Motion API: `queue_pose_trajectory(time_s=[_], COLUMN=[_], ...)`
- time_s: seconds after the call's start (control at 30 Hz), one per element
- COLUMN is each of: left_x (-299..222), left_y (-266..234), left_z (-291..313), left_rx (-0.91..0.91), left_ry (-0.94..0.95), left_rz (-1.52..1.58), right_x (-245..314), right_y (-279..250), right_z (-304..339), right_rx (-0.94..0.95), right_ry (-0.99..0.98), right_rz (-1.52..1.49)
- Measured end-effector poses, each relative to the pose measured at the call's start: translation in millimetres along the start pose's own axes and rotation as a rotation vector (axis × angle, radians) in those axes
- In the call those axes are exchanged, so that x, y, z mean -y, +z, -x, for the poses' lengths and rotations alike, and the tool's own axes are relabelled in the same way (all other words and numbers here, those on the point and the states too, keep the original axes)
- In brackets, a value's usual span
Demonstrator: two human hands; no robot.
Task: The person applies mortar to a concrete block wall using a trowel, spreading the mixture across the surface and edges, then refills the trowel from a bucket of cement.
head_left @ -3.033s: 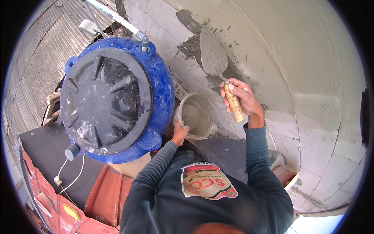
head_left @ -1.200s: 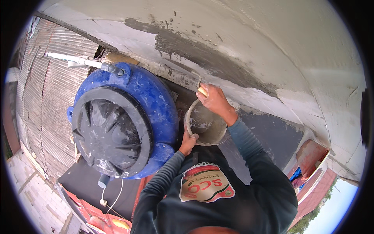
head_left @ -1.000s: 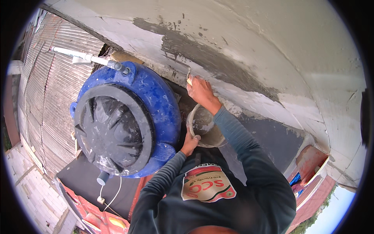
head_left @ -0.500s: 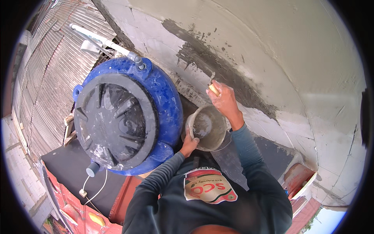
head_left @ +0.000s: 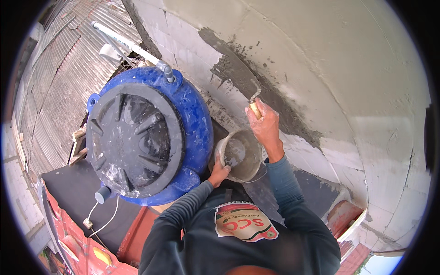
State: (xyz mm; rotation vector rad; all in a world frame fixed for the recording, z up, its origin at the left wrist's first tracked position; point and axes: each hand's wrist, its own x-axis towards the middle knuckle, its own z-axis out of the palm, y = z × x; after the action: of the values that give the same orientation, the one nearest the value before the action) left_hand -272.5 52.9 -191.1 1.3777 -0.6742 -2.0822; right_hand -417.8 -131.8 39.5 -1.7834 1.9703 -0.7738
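Two separate grips hold: the left hand (head_left: 220, 173) on the round grey bucket (head_left: 253, 153), the right hand (head_left: 266, 126) around the wooden-handled metal trowel (head_left: 255, 110), now risen from near the bucket to the dark-grey mortar strip (head_left: 276, 97) (contact unclear), moving work wallward.

The trowel handle (head_left: 255, 110) was pale yellow, the bucket (head_left: 255, 158) dull grey. A dark grey mortar streak (head_left: 285, 109) crossed the paler grey wall (head_left: 362, 73). White splatters speckled the blue tank (head_left: 198, 117) and its black lid (head_left: 110, 149). The dark shirt (head_left: 183, 250) bore a beige-and-red print (head_left: 244, 223).
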Motion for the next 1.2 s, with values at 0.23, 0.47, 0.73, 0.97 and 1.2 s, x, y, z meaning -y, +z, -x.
queue_pose_trajectory(time_s=[0.23, 0.47, 0.73, 0.97, 1.2], left_x=[-28.1, -43.2, -75.0, -81.9, -84.3], left_y=[7.1, 10.3, 32.9, 55.3, 67.8], left_z=[13.0, 17.0, 28.7, 42.9, 69.0], left_rx=[-0.004, -0.016, -0.034, -0.092, -0.123], left_ry=[-0.066, -0.044, 0.080, 0.244, 0.355], left_rz=[0.000, -0.004, 0.040, -0.068, -0.155], right_x=[-46.5, -12.5, -64.2, -109.5, -110.7], right_y=[45.2, -57.5, -135.3, -35.1, -52.1], right_z=[-29.7, 15.7, 93.4, 86.1, 37.7], right_rx=[0.136, -0.045, 0.530, 0.641, 1.025], right_ry=[0.011, -0.057, -0.011, -0.303, -0.103], right_rz=[0.054, -0.106, 0.471, 0.663, 0.610])
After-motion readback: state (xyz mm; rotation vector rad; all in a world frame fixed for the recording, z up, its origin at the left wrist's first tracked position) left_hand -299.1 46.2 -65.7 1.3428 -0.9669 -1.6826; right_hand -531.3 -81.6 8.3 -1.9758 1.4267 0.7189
